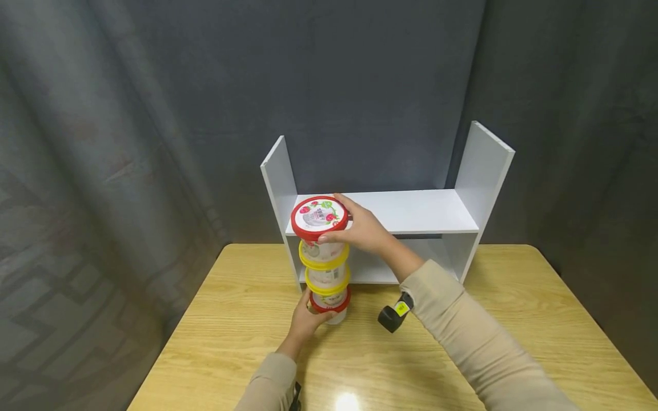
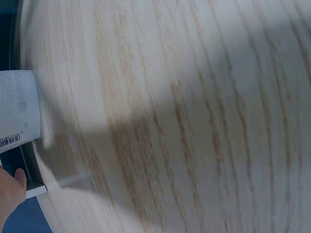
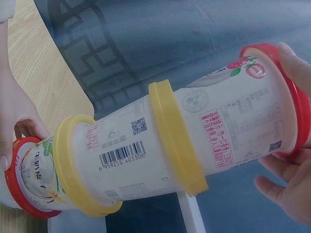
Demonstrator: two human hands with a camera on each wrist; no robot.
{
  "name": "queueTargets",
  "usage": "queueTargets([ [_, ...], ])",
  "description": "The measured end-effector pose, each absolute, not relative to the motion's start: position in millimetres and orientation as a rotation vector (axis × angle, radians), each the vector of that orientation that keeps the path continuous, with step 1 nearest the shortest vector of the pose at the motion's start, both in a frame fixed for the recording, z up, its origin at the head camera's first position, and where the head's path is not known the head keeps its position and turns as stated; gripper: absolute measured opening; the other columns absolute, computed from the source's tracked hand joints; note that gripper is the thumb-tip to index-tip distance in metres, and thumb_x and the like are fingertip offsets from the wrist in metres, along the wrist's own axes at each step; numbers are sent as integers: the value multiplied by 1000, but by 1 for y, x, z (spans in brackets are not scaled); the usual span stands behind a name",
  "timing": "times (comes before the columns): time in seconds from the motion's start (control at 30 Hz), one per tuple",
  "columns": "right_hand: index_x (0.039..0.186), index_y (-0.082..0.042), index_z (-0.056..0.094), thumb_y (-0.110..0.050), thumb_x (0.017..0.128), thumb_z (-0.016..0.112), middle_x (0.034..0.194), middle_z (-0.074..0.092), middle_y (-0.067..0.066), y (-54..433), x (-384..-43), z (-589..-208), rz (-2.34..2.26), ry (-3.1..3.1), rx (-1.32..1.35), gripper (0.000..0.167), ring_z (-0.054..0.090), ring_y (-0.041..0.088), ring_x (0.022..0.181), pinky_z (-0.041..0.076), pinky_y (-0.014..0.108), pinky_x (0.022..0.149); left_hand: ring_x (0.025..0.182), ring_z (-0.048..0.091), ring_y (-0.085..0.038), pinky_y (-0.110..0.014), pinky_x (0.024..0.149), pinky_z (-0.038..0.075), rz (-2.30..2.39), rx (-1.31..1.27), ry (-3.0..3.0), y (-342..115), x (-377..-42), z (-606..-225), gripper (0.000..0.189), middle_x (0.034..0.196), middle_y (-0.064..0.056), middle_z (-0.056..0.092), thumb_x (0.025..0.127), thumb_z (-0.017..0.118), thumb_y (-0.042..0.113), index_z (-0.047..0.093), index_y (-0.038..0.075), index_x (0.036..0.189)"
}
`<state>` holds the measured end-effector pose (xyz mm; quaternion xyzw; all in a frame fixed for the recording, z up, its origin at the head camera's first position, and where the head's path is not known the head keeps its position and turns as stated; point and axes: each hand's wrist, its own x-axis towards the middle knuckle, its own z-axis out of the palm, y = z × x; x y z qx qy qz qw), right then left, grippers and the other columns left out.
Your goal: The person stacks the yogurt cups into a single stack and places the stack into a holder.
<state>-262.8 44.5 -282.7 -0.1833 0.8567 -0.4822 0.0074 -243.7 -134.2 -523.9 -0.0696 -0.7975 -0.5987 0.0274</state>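
Several white tubs with red and yellow lids stand in one tall column. My right hand grips the red-lidded top tub, thumb and fingers around its rim. Lower down, my left hand holds the bottom tub about its red lid. Between them sit two yellow-lidded tubs, the upper yellow lid and lower yellow lid showing clearly. Printed berries mark the top lid. In the left wrist view, the bottom tub is partly cut off; whether it touches the table cannot be told.
Directly behind the column is a white two-level shelf with upright side panels. It stands at the back of the wooden table. Grey curtains hang behind and at both sides. A black wrist camera hangs below the right sleeve.
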Motion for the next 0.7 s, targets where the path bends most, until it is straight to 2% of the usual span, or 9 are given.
queueTargets([
  [0.13,139,-17,15,-42,60,75,132,34,6,45,-263,-283,-1508,2692,-542,102,34,21,115,31,44,94,114,33,-40,-59,91,24,-1829,-235,-2452,-133,-244,-525,84,128,-13,38,62,77,27,32,21,133],
  [0.33,139,-17,13,-45,61,73,134,32,6,48,-261,-283,-1545,2673,-495,103,32,21,119,31,44,94,115,34,-37,-54,92,28,-1883,-206,-2456,-132,-245,-524,87,129,-12,36,60,78,24,31,20,133],
  [0.57,138,-17,17,-44,64,72,136,31,3,60,-257,-284,-1604,2680,-533,97,32,23,120,33,42,93,121,28,-32,-52,98,20,-1880,-137,-2480,-129,-248,-522,92,133,-11,33,59,79,20,27,20,136],
  [0.7,138,-15,19,-39,67,71,135,32,5,74,-253,-287,-1640,2715,-566,91,34,23,120,33,41,94,121,27,-32,-51,97,21,-1888,-137,-2482,-127,-248,-523,93,134,-11,32,59,79,20,27,19,136],
])
